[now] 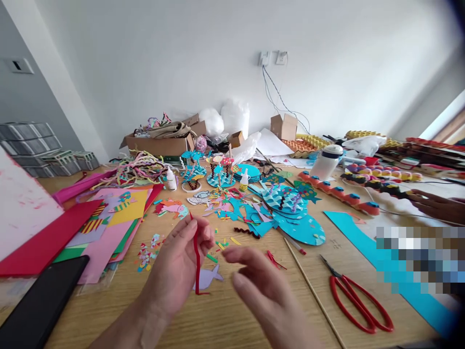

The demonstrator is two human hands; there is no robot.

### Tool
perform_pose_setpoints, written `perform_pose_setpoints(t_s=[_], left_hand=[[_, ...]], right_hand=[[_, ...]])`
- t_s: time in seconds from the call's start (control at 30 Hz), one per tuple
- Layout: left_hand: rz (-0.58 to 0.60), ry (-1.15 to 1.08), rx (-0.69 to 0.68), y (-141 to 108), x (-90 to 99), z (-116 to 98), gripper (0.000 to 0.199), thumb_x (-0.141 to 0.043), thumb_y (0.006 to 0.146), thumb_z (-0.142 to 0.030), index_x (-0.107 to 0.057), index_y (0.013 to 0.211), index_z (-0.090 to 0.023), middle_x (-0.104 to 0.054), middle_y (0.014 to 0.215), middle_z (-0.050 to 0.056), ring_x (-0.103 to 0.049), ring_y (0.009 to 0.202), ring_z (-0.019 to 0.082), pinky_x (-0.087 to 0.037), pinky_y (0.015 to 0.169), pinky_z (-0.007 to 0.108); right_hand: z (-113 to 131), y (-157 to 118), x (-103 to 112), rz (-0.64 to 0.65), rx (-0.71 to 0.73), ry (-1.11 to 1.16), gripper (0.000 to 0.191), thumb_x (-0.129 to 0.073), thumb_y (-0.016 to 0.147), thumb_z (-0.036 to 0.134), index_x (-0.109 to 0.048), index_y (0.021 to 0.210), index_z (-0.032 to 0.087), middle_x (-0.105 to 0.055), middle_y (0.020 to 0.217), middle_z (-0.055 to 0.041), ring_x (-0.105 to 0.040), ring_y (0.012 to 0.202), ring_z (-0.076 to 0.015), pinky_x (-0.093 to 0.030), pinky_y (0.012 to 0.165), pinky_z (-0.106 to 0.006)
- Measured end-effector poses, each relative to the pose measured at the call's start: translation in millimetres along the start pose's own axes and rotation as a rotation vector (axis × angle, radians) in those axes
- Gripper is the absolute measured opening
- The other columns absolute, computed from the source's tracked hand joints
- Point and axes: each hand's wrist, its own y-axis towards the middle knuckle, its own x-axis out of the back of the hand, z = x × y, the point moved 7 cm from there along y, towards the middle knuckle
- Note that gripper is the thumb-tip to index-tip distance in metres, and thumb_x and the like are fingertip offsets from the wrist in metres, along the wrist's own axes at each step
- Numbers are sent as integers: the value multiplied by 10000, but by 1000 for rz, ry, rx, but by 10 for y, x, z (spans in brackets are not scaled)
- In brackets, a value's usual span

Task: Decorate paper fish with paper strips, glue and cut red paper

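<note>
Thin red strip (197, 264) is up in the left hand (174, 261), pinched near its top by thumb and fingers, so yeah, that hand's clamped on it. Long axis runs roughly up and down in this view: tip poking out above the thumb, lower part hanging free, and a short end kinked off to the right. Right hand (263, 286) looks empty, thumb and forefinger spread apart, with the gap facing left, pretty much at the strip. So from there the strip is just to the left, near but not touching. Of the 2 hands, the left is obviously closer. The lower end overlaps a lavender paper fish (206, 279) on the table (196, 332); can't tell if they touch. The red-handled scissors (342, 279) lie well off to the right, past a wooden stick (311, 287).
</note>
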Motion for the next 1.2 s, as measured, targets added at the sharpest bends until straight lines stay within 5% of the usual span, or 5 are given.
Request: perform_pose_setpoints(t_s=[0.13,0.27,0.83,0.97,1.2], left_hand=[[8,42,48,-69,-10,129,134,-699,715,-299,-668,722,-170,-583,685,10,-519,669,122,-455,615,215],[-18,112,-1,-42,120,114,143,-720,694,-306,-696,730,-170,-620,712,18,-545,715,132,-463,674,228],[164,222,388,25,269,90,201,-807,612,-258,-662,643,-121,-559,583,-1,-436,456,34,-279,390,121],[387,279,472,-88,115,172,264,-745,682,-353,-609,617,-136,-508,588,-10,-402,477,54,-286,457,173],[468,518,387,-77,120,174,198,-753,662,-291,-597,683,-170,-502,613,-25,-416,547,96,-305,501,203]], right_hand=[[646,664,-420,143,-115,139,290,-671,684,402,-583,853,184,-621,845,-37,-568,796,-176,-436,719,-287],[644,645,-517,179,-276,81,136,-572,688,292,-494,649,187,-506,582,30,-467,562,-109,-370,561,-231],[634,369,12,451,-231,-291,129,-571,762,297,-597,692,192,-607,646,-6,-545,611,-141,-380,547,-222],[801,570,260,134,-173,-96,254,-518,827,434,-617,820,201,-643,903,-43,-571,867,-187,-425,727,-260],[608,553,-393,334,-364,271,372,-629,716,529,-575,654,166,-570,596,13,-471,535,-94,-351,540,-213]])
